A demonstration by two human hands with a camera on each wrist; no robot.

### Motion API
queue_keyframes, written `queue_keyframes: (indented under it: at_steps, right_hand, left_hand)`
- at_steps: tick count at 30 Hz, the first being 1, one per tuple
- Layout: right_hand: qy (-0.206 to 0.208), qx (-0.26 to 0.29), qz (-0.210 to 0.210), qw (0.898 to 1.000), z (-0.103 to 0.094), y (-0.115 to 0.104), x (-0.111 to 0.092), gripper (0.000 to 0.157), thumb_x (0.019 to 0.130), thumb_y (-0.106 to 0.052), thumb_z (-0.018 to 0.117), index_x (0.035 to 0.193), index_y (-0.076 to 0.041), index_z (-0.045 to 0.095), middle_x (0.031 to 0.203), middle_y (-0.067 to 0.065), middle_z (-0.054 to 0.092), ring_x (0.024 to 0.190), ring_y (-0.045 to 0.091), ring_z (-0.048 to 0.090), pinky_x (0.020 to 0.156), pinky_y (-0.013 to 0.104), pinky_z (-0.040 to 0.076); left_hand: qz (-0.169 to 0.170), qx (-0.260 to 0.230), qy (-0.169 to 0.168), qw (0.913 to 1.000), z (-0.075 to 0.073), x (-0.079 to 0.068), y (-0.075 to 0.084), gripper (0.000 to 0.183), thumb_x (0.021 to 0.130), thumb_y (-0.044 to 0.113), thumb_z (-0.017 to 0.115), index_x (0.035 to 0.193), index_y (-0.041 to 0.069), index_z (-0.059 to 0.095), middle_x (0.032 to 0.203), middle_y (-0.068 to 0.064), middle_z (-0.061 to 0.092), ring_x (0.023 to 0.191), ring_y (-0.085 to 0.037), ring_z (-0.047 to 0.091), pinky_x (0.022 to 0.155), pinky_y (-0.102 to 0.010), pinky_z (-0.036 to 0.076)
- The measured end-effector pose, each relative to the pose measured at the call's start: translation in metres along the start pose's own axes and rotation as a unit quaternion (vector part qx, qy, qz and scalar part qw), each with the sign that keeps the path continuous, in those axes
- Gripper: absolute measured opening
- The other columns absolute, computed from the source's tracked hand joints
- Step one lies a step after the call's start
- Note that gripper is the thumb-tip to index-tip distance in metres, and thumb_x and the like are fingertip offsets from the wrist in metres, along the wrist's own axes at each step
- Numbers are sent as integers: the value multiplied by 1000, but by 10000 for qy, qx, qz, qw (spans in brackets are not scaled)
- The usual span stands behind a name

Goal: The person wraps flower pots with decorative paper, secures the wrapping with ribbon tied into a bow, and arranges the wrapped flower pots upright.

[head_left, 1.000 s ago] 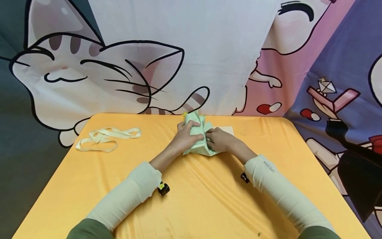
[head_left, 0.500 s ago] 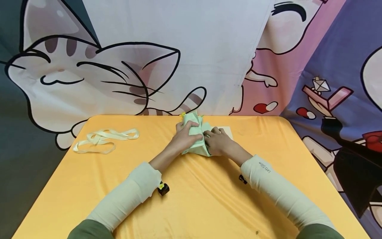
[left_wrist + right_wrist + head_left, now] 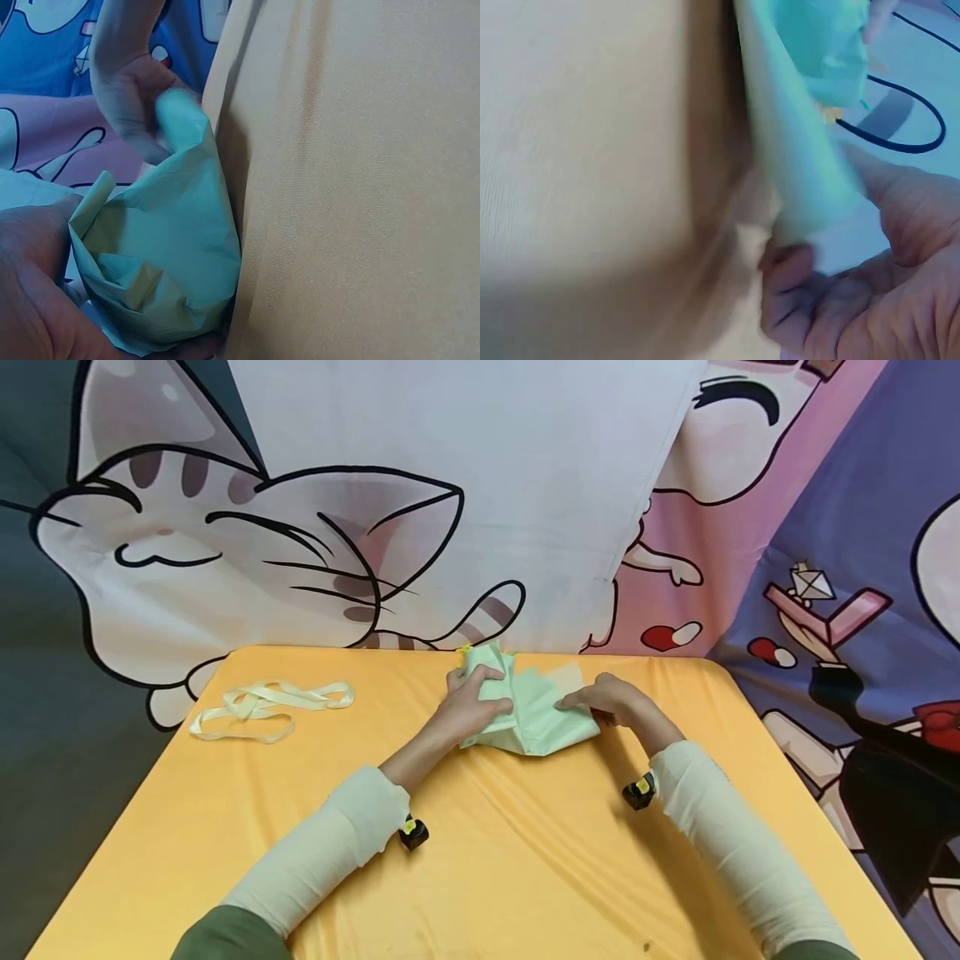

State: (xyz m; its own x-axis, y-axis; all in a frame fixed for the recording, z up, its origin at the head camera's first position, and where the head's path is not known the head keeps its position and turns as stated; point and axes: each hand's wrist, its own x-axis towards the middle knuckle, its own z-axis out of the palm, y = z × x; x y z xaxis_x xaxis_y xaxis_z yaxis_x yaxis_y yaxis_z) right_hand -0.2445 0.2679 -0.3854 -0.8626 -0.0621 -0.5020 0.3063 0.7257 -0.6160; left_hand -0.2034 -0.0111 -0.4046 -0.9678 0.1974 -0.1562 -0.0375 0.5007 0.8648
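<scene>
Mint-green wrapping paper (image 3: pixel 540 718) stands folded and creased near the far edge of the table. My left hand (image 3: pixel 468 706) grips its left, bundled side, with the thumb and fingers spread around it. At the other side, my right hand (image 3: pixel 618 700) pinches the loose flap, thumb on top and the other fingers curled under. The flap (image 3: pixel 795 165) looks blurred in the right wrist view. In the left wrist view the paper (image 3: pixel 180 232) forms a pocket with crumpled folds. Whatever is inside the bundle is hidden. A small yellow trim (image 3: pixel 464 650) shows at the top.
A loosely looped pale yellow ribbon (image 3: pixel 273 700) lies on the left of the yellow-covered table (image 3: pixel 480 877). A pale sheet (image 3: pixel 567 675) shows behind the paper. A printed cloth backdrop (image 3: pixel 540 510) hangs along the far side.
My right hand has moved right, drawing the paper flap out from the folded bundle so that it spreads wider. The left hand keeps its grip in about the same place.
</scene>
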Motion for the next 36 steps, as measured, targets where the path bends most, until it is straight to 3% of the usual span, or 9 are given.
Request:
queue_keyframes:
  at_steps: [5,12,19,22,25,27,30,33,36]
  right_hand:
    - [-64,654,-301,9974,4,-20,-9,19,102,-25,79,105,-8,71,67,-7,58,63,12,54,62,29,45]
    - [-288,637,-929,9932,13,-57,-20,21,107,-21,64,113,-1,63,72,-5,56,66,10,63,60,28,57]
    - [-511,1531,-850,9832,24,-60,-15,54,113,-35,61,156,-2,58,111,0,69,88,12,72,72,29,63]
    - [-713,2206,-767,9697,30,-50,-9,66,116,-58,50,157,-6,54,125,3,66,99,17,72,81,32,63]
    - [-747,3096,-670,9456,40,-39,0,74,115,-74,33,145,-10,56,130,5,63,103,22,72,85,34,64]
    - [-635,3649,-674,9264,50,-32,5,65,118,-69,31,134,-12,57,122,5,64,98,21,69,83,32,62]
    - [-221,4088,-817,9087,67,-24,12,32,122,-41,46,126,-14,62,108,-1,67,93,15,68,81,28,60]
    - [34,4106,-1031,9060,84,-19,15,18,118,-26,56,129,-14,65,109,-7,68,100,10,66,89,26,58]
    - [-57,3922,-1283,9109,96,-19,17,25,119,-32,56,138,-17,63,124,-7,65,114,12,63,102,28,54]
  left_hand:
    - [-29,5,-1,10000,1,1,-1,57,96,37,76,151,36,60,188,-13,5,147,-52,52,116,-62,49]
    - [-15,-41,35,10000,1,2,-3,57,97,38,77,151,35,60,188,-14,4,152,-51,51,119,-61,48]
    - [22,-140,34,9999,4,3,-7,58,98,38,77,153,33,60,189,-17,2,155,-49,48,119,-61,48]
    - [111,-158,16,9998,5,5,-9,59,97,40,78,154,34,61,190,-15,2,158,-49,46,117,-62,49]
    - [157,-194,17,9997,5,4,-10,60,97,41,79,154,36,61,191,-13,2,161,-50,43,118,-64,49]
    - [154,-189,45,9997,5,3,-12,60,97,43,80,154,37,61,191,-12,2,162,-50,42,119,-65,49]
    - [184,-206,60,9996,3,1,-13,59,99,45,79,156,37,61,191,-13,1,164,-51,38,124,-66,45]
    - [265,-257,36,9993,2,0,-15,60,102,47,79,158,36,60,191,-12,0,168,-51,33,128,-67,41]
    - [334,-260,5,9991,1,0,-16,63,102,50,79,160,36,59,191,-11,-2,170,-51,28,131,-67,38]
